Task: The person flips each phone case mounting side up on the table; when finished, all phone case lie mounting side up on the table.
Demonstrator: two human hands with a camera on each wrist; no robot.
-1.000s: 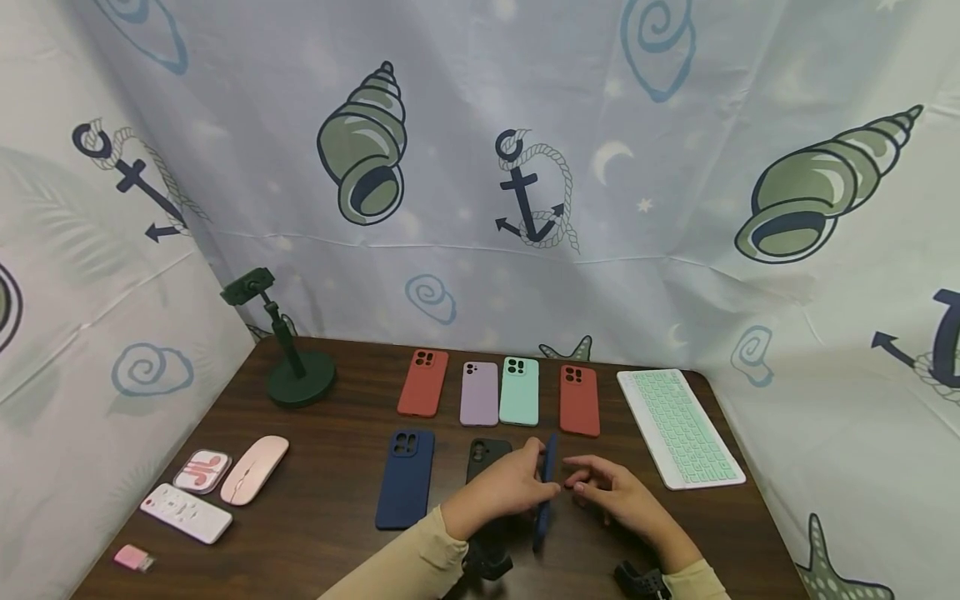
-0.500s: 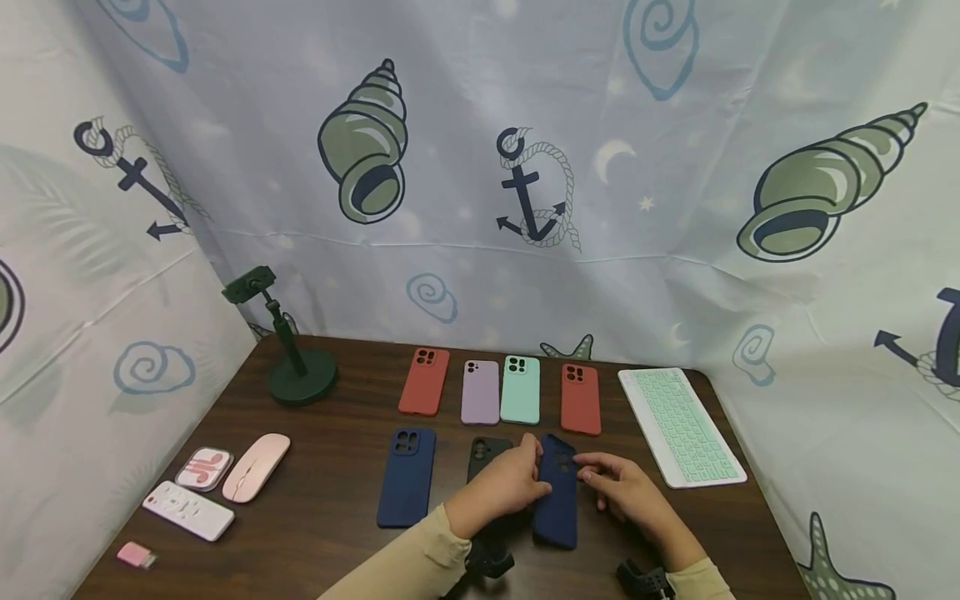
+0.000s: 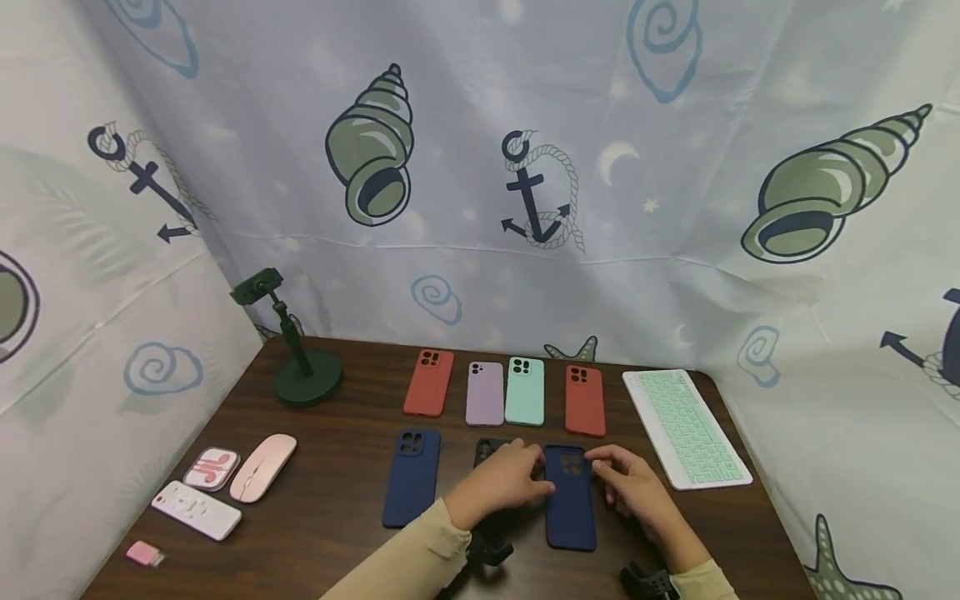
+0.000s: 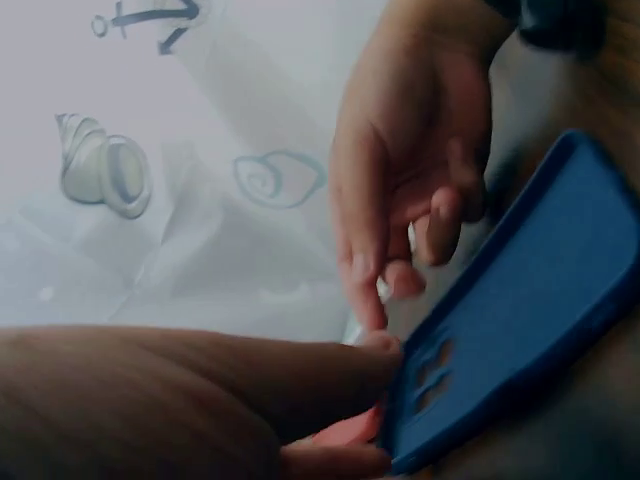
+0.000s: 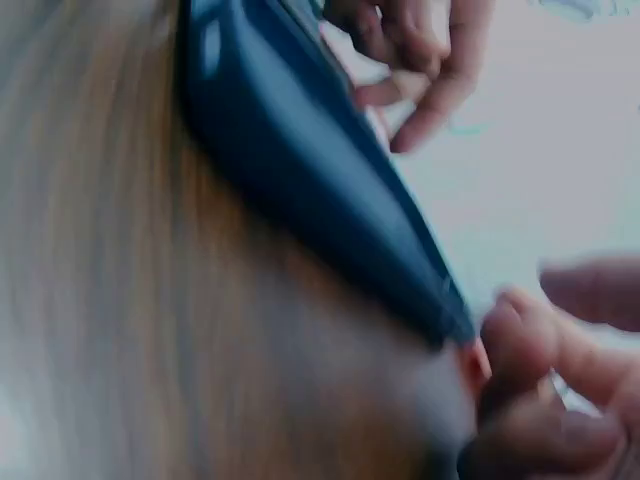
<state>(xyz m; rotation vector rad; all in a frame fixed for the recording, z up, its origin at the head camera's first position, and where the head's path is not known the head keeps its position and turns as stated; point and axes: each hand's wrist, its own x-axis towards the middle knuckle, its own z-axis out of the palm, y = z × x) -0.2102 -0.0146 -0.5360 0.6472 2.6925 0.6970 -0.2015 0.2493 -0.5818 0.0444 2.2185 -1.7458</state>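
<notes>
A dark blue phone case (image 3: 570, 508) lies on the table, hollow inner side up, its camera cutouts at the far end. My left hand (image 3: 504, 482) is at its left edge, thumb and index fingertip apart; in the left wrist view a gap shows between those fingers (image 4: 340, 365). My right hand (image 3: 633, 492) reaches its index finger to the far right corner, the other fingers loosely bent beside the case. Whether that fingertip touches is unclear. A black phone case (image 3: 483, 450) is mostly hidden under my left hand. Another blue phone case (image 3: 411, 483) lies further left.
Behind are red (image 3: 429, 383), lilac (image 3: 484, 396), mint (image 3: 524, 393) and red phone cases (image 3: 585, 402). A keyboard (image 3: 686, 429) is at right. At left are a green stand (image 3: 307, 379), mouse (image 3: 262, 468), earphone box (image 3: 212, 469), remote (image 3: 197, 510) and pink USB stick (image 3: 145, 553).
The blue phone case between my hands has tipped from standing on its long edge to lying inner side up, moving slightly right. Both hands stay near their places.
</notes>
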